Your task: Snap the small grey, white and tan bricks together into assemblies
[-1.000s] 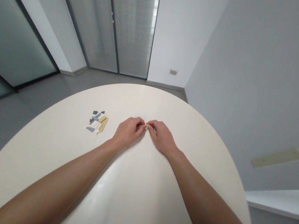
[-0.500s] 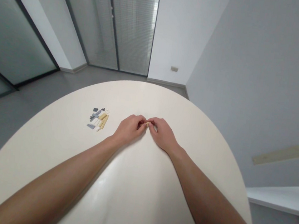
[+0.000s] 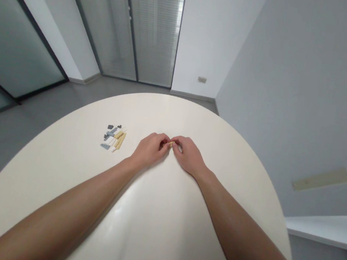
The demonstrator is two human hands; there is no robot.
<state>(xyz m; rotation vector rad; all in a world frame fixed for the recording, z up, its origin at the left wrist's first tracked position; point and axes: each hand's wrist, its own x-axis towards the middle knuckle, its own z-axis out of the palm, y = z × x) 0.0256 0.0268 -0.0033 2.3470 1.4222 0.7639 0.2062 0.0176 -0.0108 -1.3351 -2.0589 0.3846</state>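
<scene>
The left hand [image 3: 149, 150] and right hand [image 3: 188, 156] stay close, their fingertips [image 3: 166, 142] pinched narrowly on a small tan piece [image 3: 170, 144] held between them, while a loose cluster of grey and tan pieces [image 3: 113, 138] lies near the left hand on the round cream table [image 3: 243, 175].

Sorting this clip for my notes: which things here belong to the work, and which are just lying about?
Work: left hand, right hand, small tan piece pinched between them, pile of small grey and tan pieces nearby.
Just there: round cream table, glass door with blinds, wall socket.
</scene>
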